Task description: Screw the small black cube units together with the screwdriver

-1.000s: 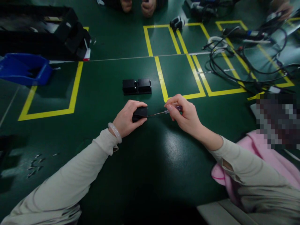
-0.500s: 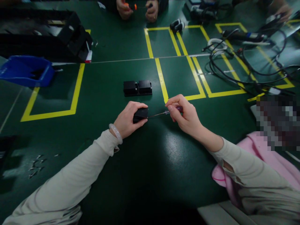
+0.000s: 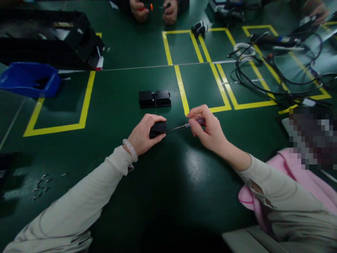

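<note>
"Holding what, bare L hand (image 3: pixel 142 134)?"
"Small black boxy block (image 3: pixel 159 128), gripped btwn thumb + fingers, mid glossy dark-green tabletop (image 3: pixel 147 196). Can't tell if it's resting or lifted a bit."
"& bare R hand (image 3: pixel 209 128)?"
"Fingers closed round purplish see-through handle of a thin metal-shaft screwdriver (image 3: pixel 187 125); tip's at block's right end."
"What's nearby?"
"Long black twin-block piece (image 3: pixel 154 104) just beyond L hand. Blue plastic bin (image 3: pixel 23 86) far left, tiny silvery metal bits (image 3: pixel 38 194) nr L forearm."
</note>
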Motion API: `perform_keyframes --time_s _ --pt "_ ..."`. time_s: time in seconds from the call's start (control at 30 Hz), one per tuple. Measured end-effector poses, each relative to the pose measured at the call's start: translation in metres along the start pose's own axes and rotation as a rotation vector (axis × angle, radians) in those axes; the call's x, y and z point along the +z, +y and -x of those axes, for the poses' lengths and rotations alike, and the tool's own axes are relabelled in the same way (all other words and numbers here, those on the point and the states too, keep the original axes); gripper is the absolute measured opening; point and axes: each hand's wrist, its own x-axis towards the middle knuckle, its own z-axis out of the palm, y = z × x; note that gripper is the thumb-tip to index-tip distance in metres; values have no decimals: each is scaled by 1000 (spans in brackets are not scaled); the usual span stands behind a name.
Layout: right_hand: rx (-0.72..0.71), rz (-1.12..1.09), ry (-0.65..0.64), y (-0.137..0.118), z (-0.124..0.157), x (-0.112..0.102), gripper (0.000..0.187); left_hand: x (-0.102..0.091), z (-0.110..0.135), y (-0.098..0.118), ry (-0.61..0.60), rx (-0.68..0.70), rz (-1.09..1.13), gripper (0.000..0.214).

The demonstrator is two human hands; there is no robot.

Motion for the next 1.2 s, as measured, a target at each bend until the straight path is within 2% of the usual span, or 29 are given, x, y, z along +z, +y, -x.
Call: perform_keyframes --time_s 0.17,0.27,0.37,0.47,0.53,0.63,0.73,0.83,0.93,0.97,1.03,1.13,1.2 --pt "-9 12 -2 0 0 -1 5 0 -1 0 2 9 2 40" --pt "-13 9 -17 0 0 -1 11 0 -1 0 -5 7 -7 41" --pt "-20 13 -21 -2 0 -2 4 0 -1 0 -9 0 -13 41" --pt "-39 28 -13 -3 0 -2 9 0 -1 0 -8 -4 -14 41" --pt "-42 30 -31 -3 0 -2 4 0 -1 0 -6 2 -11 40" --pt "-41 32 -52 -3 0 -2 10 0 0 0 6 12 -8 41" --pt "-63 36 -50 -4 0 -2 2 -1 0 -2 13 12 -11 41" --pt "-102 68 -54 -5 0 -2 10 -2 0 -3 13 11 -19 41" --pt "-96 64 -71 -5 -1 -2 2 -2 -1 -3 15 11 -21 41" --pt "-87 58 -75 -4 -1 -2 7 -2 -1 -2 16 12 -19 40" --pt "-67 44 -66 -3 -1 -1 11 -2 -1 -2 18 12 -17 40" --pt "-62 33 -23 -2 0 0 2 -2 -1 -3 14 9 -19 41" --pt "-77 50 -8 -2 0 0 5 -2 -1 -3 13 9 -18 41"
